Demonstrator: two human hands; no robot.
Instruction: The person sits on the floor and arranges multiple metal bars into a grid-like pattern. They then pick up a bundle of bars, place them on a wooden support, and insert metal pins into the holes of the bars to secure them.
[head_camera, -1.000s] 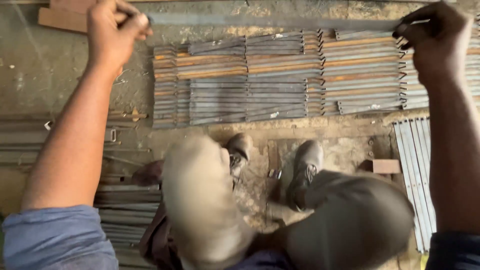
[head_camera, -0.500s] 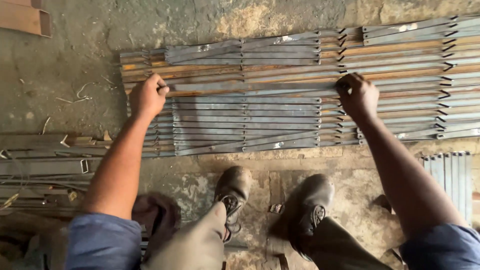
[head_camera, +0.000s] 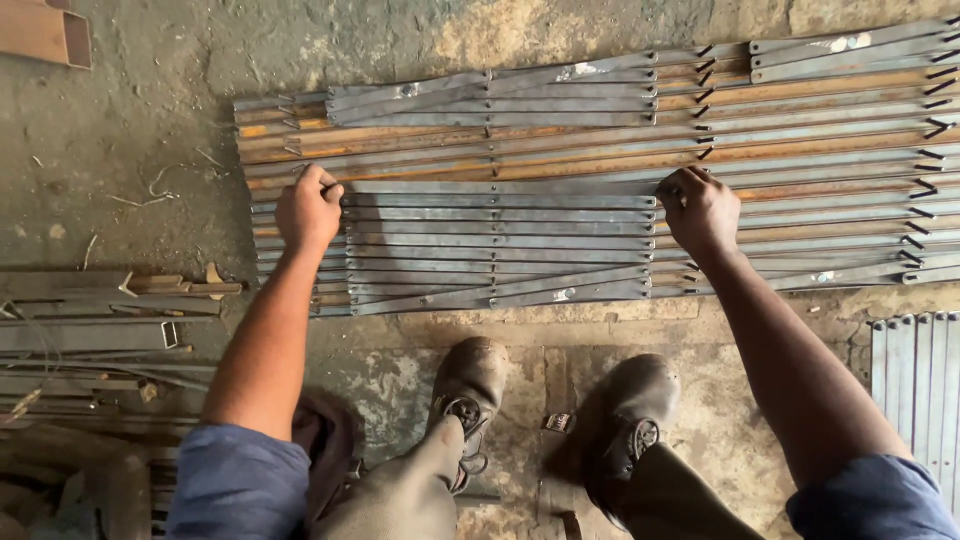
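Several long grey and rusty angle-iron bars (head_camera: 500, 230) lie side by side in a flat stack on the concrete floor in front of me. My left hand (head_camera: 308, 208) is closed on the left end of one grey bar (head_camera: 500, 187) near the top of the nearer group. My right hand (head_camera: 700, 207) grips the same bar's right end. The bar rests level on the stack. Both arms reach forward over my knees and my two worn boots (head_camera: 470, 385).
More bars (head_camera: 830, 110) extend to the right behind the near group. A pile of steel offcuts (head_camera: 90, 320) lies at left. Ribbed metal strips (head_camera: 915, 375) sit at right. A brown box section (head_camera: 45, 32) is at the top left corner.
My hands have come down from head height and set the bar onto the stack. The view has tilted down toward the floor.
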